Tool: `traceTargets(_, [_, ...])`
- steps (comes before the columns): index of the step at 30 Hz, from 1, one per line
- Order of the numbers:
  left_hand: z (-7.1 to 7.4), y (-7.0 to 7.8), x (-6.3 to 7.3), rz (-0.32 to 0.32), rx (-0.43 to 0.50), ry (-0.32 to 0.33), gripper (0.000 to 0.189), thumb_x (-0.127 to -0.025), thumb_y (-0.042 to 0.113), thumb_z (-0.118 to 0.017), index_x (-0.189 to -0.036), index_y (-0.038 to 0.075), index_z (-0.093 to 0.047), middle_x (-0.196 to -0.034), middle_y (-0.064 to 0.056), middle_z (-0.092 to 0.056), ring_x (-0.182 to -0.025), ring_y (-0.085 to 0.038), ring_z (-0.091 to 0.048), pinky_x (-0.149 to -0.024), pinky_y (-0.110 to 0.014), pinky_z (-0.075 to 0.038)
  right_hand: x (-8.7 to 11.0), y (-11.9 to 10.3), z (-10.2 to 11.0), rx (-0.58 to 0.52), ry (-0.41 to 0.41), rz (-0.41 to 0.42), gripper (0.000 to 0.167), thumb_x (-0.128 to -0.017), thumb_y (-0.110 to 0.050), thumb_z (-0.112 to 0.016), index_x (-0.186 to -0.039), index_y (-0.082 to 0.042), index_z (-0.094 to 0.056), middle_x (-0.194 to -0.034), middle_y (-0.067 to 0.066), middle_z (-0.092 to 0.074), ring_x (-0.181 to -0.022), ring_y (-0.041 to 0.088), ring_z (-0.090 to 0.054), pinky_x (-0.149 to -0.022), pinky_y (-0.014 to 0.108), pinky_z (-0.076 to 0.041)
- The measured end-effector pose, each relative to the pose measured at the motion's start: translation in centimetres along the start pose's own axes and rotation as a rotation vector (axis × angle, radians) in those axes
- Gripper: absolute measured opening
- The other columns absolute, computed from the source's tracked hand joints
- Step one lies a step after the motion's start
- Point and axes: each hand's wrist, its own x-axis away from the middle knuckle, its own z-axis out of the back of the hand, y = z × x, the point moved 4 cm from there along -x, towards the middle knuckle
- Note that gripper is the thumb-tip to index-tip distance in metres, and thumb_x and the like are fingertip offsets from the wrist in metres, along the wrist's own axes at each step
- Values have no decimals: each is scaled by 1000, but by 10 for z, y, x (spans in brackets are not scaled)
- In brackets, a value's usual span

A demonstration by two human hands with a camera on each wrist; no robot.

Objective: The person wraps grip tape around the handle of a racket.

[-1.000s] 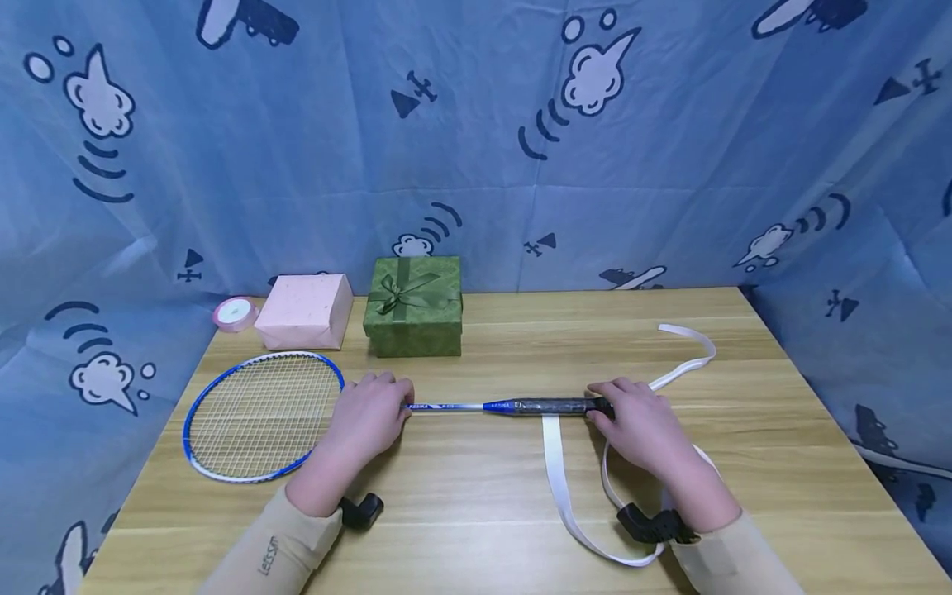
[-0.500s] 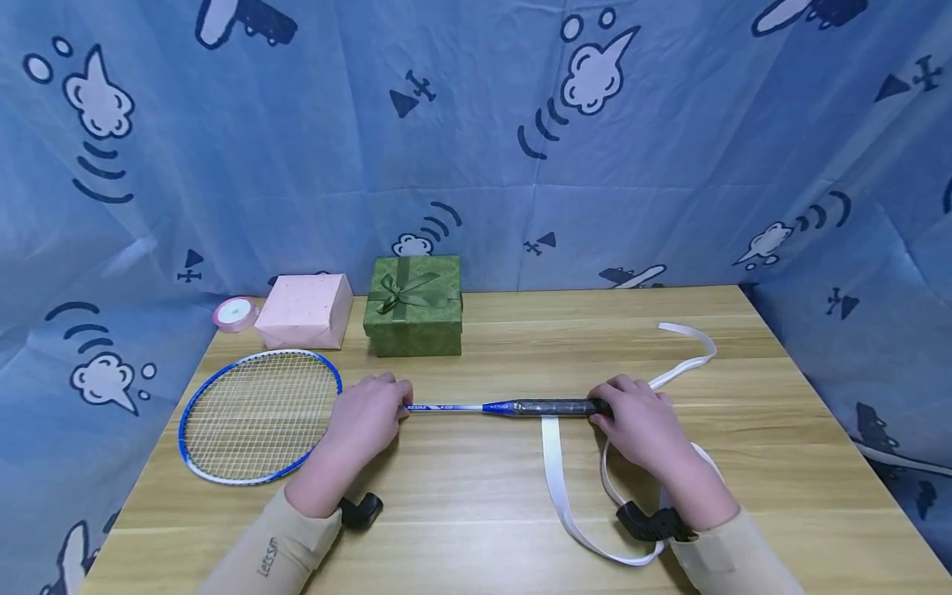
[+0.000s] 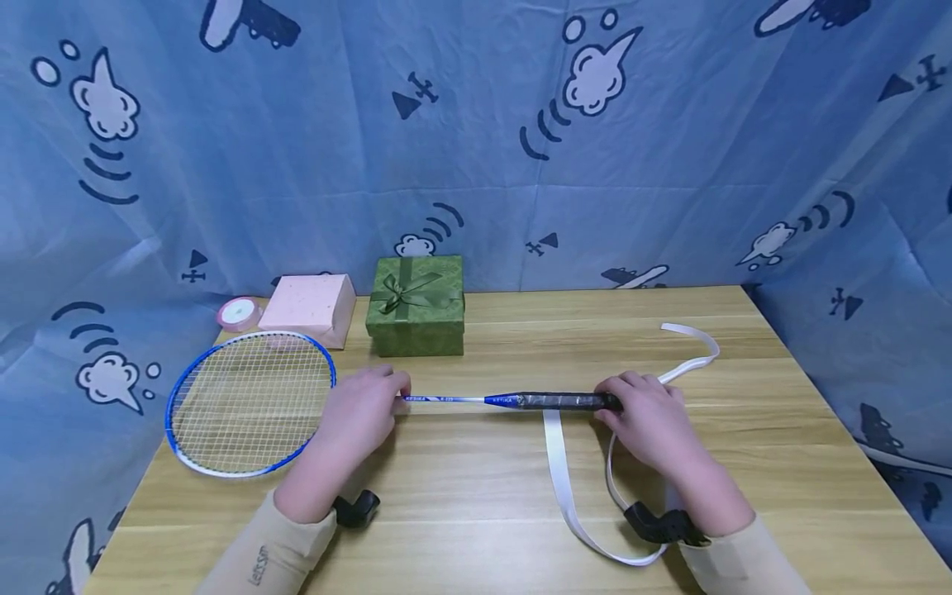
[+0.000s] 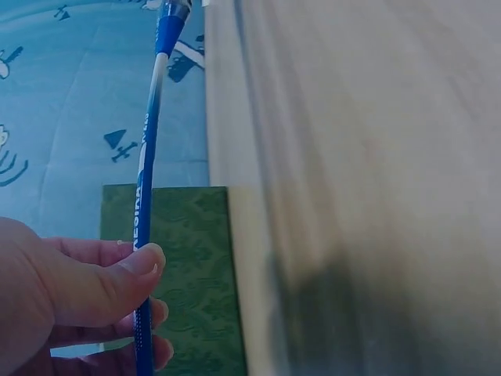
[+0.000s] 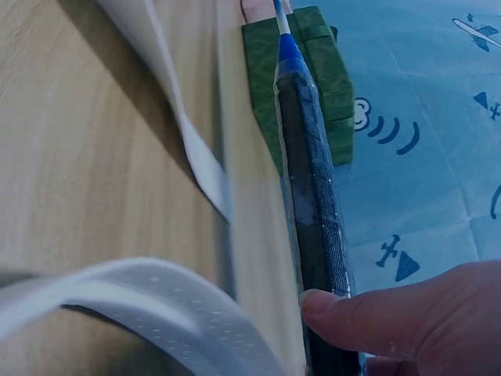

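Note:
A blue-and-white badminton racket [image 3: 502, 400] lies crosswise in front of me, its strung head to the left. My left hand [image 3: 360, 413] pinches the shaft near the head; in the left wrist view the thumb and fingers of the left hand [image 4: 86, 290] close round the blue shaft [image 4: 148, 168]. At the butt end, my right hand [image 3: 650, 421] grips the black handle [image 3: 565, 401], and the right wrist view has the right thumb [image 5: 352, 317] pressed along it. A white perforated grip tape [image 3: 558, 463] loops on the table below the handle, partly hidden by the right forearm.
Behind the racket stand a green gift box [image 3: 416, 318] with a bow and a pink wrapped box [image 3: 308, 306]. A pink ribbon roll [image 3: 239, 314] sits at the back left corner of the wooden table [image 3: 461, 512]. A blue patterned curtain [image 3: 476, 149] hangs behind.
Both hands keep their hold. The racket's head has shifted left and upward in the head view, and it now overlaps the pink box's lower edge. The tape stays in place.

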Motion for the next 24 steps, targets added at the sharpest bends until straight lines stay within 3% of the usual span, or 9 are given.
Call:
traceTargets(12, [27, -8, 3, -42, 62, 158, 13, -88, 7, -81, -94, 18, -75, -85, 1, -63, -80, -22, -60, -64, -37, -51, -1, -7, 28, -85, 92, 39, 30, -89, -16, -82, -117, -10, -72, -111, 13, -70, -108, 40, -61, -85, 58, -41])
traceTargets(18, [36, -10, 5, -90, 99, 231, 11, -90, 6, -80, -95, 14, -73, -84, -1, -60, -79, -24, -58, -66, -37, -50, -4, -10, 38, -105, 125, 79, 29, -88, -15, -83, -114, -8, -73, -104, 11, -69, -98, 35, -61, -82, 53, -44])
traceTargets(24, [48, -10, 5, -116, 143, 277, 9, -93, 5, -75, -97, 13, -72, -88, -2, -61, -82, -25, -56, -68, -37, -51, -5, -13, 49, -99, 227, 160, 29, -83, -14, -87, -108, -8, -74, -96, 7, -69, -89, 30, -61, -73, 43, -45])
